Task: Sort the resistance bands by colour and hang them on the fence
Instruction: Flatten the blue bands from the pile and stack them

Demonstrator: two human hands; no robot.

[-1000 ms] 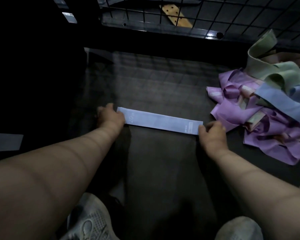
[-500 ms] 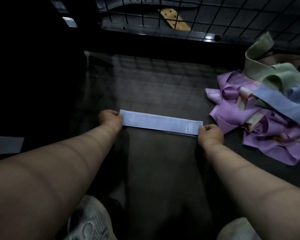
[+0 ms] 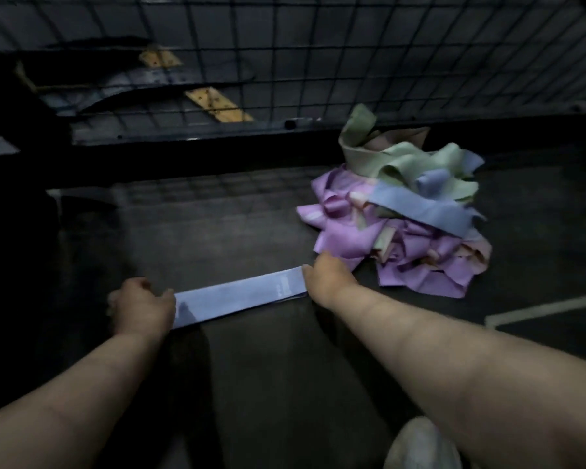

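Shoe: a pale shoe (image 3: 423,445) showed at the bottom edge, beneath the right forearm.
Left hand: the left hand (image 3: 142,308) reached forward with its knuckles up. Its fingers were curled and its thumb gripped the left end of the band.
Right hand: the right hand (image 3: 329,279) reached slightly farther, back of the hand up. Its fingers were curled down and pinched the right end of the band.
Blue resistance band: the blue resistance band (image 3: 241,297) lay flat and straight on the dark floor (image 3: 217,238) between the two hands, its right end farther away.
Pile: a tangled pile of bands (image 3: 400,218) in purple, green, blue and pink lay just beyond the right hand.
Fence: the wire fence (image 3: 318,55) stood behind the pile.
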